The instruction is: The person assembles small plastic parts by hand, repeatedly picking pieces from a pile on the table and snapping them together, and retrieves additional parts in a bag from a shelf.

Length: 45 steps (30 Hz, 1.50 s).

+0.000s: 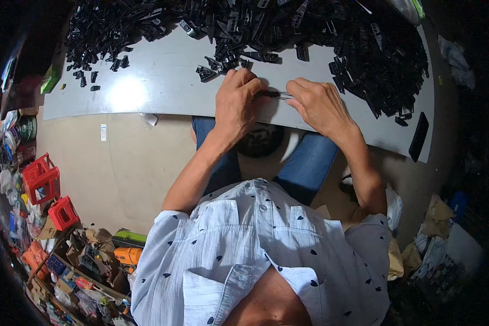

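Near the table's front edge my hands meet over a small dark piece (269, 94) with thin pale metal strands (284, 95). My left hand (237, 103) is closed round the dark end, its fingers curled and partly hidden. On the other side my right hand (319, 104) pinches the far end of the metal strands between thumb and fingers. The exact kind of piece cannot be made out. Just beyond my left hand lie a few loose black plastic parts (206, 74), beside a longer black part (261, 56).
Large heaps of black plastic parts (383, 65) cover the back and right of the pale table (163, 81). A flat black slab (418, 137) rests at the right corner. Red stools (41, 179) and crowded clutter stand on the floor at left; bags and cardboard (437, 217) lie at right.
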Available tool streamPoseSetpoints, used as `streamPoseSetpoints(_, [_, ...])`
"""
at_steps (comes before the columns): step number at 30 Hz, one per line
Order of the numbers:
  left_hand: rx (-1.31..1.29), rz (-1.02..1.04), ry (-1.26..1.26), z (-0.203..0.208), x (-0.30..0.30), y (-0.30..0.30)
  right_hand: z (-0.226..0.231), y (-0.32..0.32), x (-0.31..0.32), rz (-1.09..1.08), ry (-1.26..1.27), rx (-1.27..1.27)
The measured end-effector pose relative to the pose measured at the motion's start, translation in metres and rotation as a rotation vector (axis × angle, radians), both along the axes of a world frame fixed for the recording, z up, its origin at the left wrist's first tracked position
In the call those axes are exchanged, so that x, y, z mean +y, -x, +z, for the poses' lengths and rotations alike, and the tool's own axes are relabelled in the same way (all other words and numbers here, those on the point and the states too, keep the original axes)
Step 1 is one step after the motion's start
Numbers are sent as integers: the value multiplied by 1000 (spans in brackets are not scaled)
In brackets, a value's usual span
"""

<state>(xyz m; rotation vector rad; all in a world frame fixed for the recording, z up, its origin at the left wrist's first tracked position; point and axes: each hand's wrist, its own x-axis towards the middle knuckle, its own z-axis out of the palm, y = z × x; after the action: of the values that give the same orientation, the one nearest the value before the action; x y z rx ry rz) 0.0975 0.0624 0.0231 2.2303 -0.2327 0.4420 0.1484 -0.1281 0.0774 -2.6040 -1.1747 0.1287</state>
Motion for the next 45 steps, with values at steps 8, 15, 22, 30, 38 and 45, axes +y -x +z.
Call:
streamPoseSetpoints(8, [3, -12, -5, 3, 2, 1, -2, 0, -11, -54, -63, 158])
streamPoseSetpoints(15, [23, -8, 21, 1, 1, 2, -10, 4, -22, -177, -193, 315])
streamPoseSetpoints(22, [41, -16, -15, 2, 2, 2, -22, 7, -37, -378, -796, 1067])
streamPoseSetpoints(30, [21, -29, -18, 3, 3, 2, -12, 4, -34, -438, -1035, 1448])
streamPoseSetpoints(38, [12, -28, -11, 0, 2, 2, -5, 6, -8, -43, -47, 24])
streamPoseSetpoints(45, [39, -46, -19, 0, 3, 2, -6, 1, -2, 22, 62, -15])
